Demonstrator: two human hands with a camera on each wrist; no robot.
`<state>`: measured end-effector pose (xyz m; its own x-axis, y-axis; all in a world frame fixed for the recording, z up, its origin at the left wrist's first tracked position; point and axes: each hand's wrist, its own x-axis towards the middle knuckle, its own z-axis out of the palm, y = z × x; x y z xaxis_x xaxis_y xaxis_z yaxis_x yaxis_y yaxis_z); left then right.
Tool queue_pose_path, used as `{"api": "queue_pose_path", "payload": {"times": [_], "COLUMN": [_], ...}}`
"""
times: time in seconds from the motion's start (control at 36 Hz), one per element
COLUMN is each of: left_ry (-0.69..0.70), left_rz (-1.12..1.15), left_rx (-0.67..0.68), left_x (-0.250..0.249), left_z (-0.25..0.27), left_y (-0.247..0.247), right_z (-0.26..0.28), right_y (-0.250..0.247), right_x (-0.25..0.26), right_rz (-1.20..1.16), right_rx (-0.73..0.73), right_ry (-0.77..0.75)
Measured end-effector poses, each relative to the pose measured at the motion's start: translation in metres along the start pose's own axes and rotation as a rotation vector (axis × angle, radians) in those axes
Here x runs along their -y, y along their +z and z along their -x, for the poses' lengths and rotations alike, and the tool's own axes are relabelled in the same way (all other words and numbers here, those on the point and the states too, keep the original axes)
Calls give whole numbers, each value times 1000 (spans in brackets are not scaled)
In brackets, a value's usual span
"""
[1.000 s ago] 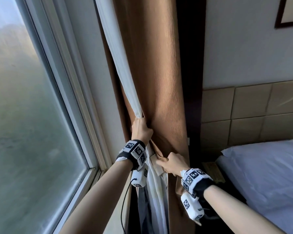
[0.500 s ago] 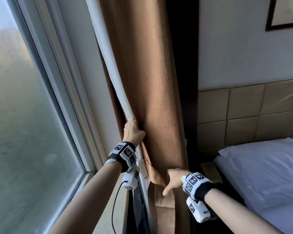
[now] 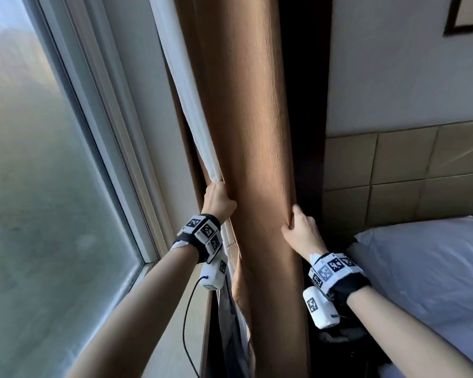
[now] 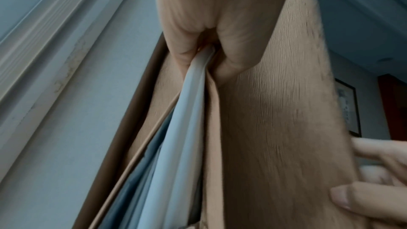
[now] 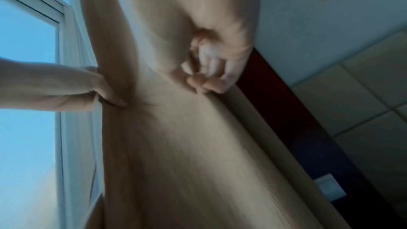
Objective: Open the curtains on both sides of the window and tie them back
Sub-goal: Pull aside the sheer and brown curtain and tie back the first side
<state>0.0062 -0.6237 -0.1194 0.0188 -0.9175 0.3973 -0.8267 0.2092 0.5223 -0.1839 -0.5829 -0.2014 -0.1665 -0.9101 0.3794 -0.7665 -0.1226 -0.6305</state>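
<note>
I stand at the right side of the window [image 3: 38,186], facing the brown curtain [image 3: 260,159], which hangs gathered in one thick column between the window frame and the dark wall edge. My left hand [image 3: 217,200] is on the window side of this column. Its fingers are curled tight, and in the left wrist view I see the white lining [image 4: 193,83] pinched between my thumb and fingers together with a fold of the brown cloth. The lining runs up along the left edge of the curtain, beside the frame.

My right hand [image 3: 301,227] is on the other side of the column, lower than the left one. Its fingers curl around the right edge of the curtain and grip the cloth there; the right wrist view is blurred, but the bent fingers [image 5: 207,76] lie on the fabric. So the curtain is held between my two hands, and it hangs straight down below them.

To the right is a bed [image 3: 434,268] with white bedding, close to the curtain, with a tan padded headboard [image 3: 407,170] on the wall above it. A picture frame [image 3: 467,20] hangs at the upper right corner.
</note>
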Motion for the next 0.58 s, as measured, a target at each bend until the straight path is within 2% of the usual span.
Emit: {"api": "queue_pose_path", "payload": {"times": [0.14, 0.25, 0.36, 0.47, 0.58], "left_ry": [-19, -27, -6, -10, -24], "left_rz": [-15, 4, 28, 69, 89], "left_rx": [-3, -8, -31, -1, 127], "left_x": [-2, -3, 0, 7, 10], "left_z": [-1, -1, -2, -4, -1], "left_y": [1, 2, 3, -1, -7], "right_z": [23, 42, 39, 28, 8], "right_y": [10, 33, 54, 65, 76], "right_x": [5, 26, 47, 60, 61], "right_rz": [152, 233, 279, 235, 162], "right_rx": [-49, -10, 5, 66, 100], "right_ry": [-122, -314, -430, -389, -272]}}
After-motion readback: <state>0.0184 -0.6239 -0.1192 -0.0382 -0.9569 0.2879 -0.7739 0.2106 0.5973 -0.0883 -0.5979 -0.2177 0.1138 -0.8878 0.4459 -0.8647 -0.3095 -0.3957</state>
